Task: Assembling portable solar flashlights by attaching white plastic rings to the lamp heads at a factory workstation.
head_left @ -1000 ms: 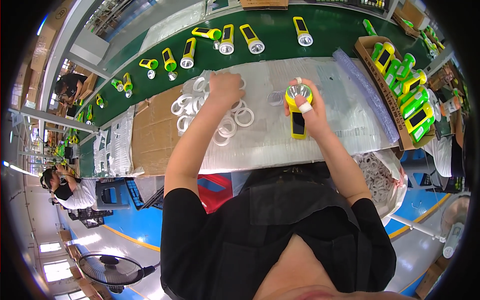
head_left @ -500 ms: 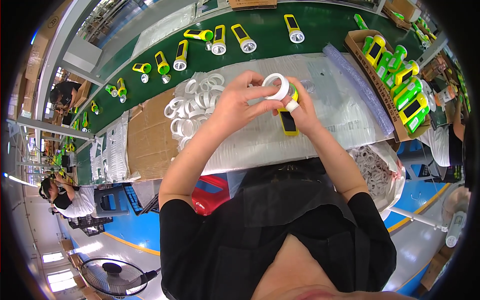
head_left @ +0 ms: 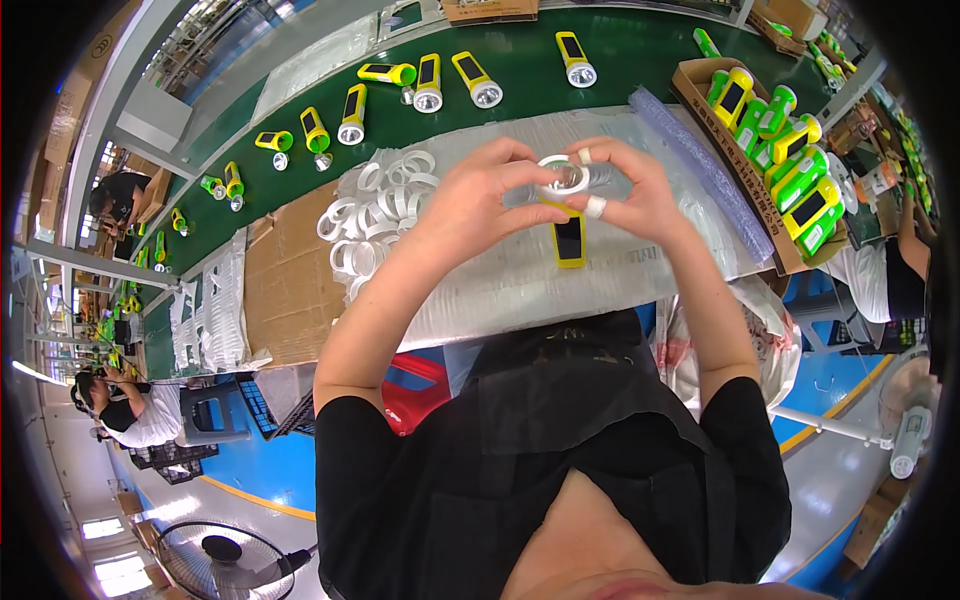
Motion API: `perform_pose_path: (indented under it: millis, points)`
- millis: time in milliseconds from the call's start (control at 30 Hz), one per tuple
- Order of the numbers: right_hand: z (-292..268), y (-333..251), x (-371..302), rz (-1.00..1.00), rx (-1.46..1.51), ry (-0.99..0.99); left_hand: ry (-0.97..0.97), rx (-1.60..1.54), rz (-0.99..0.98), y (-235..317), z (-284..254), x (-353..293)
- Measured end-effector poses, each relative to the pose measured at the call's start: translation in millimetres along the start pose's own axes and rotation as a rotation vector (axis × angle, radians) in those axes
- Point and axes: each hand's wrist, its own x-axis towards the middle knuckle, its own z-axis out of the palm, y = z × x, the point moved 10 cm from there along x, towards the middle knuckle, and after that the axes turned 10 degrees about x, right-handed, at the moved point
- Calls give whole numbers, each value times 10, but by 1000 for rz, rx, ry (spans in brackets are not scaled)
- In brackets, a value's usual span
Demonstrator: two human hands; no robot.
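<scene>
My left hand [head_left: 487, 198] pinches a white ring [head_left: 547, 188] between its thumb and fingers. The ring is over the head end of a yellow flashlight [head_left: 569, 243], which has a dark panel and lies on the plastic-covered table. Something shiny and clear shows inside the ring; whether the ring is seated on the head I cannot tell. My right hand [head_left: 645, 192], with pale covers on thumb and forefinger, curls in from the right, its fingertips at the ring's edge. Left of my hands is a heap of white rings [head_left: 368, 228].
Several yellow flashlights [head_left: 427, 85] stand along the green bench [head_left: 520, 90]. A cardboard box [head_left: 718, 130] of green and yellow flashlights is at right, beside a roll of bubble wrap [head_left: 700, 170]. A white sack [head_left: 760, 335] hangs below the table edge. Other people work at left and right.
My right hand has let go of the flashlight's body and its fingers have spread to the ring. The ring has tilted to face up and moved lower, over the flashlight's head.
</scene>
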Motion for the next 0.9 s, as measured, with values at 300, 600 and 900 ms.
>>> perform_pose_path:
  millis: [300,600,900]
  points:
    - [239,-293,385,201,-430,-766,11,-188,-97,51,406,122]
    - [233,-103,419,342,-575,-768,85,-154,-72,87,404,154]
    - [-47,-9,361,590,-923,-487,139,-100,-81,75,440,141]
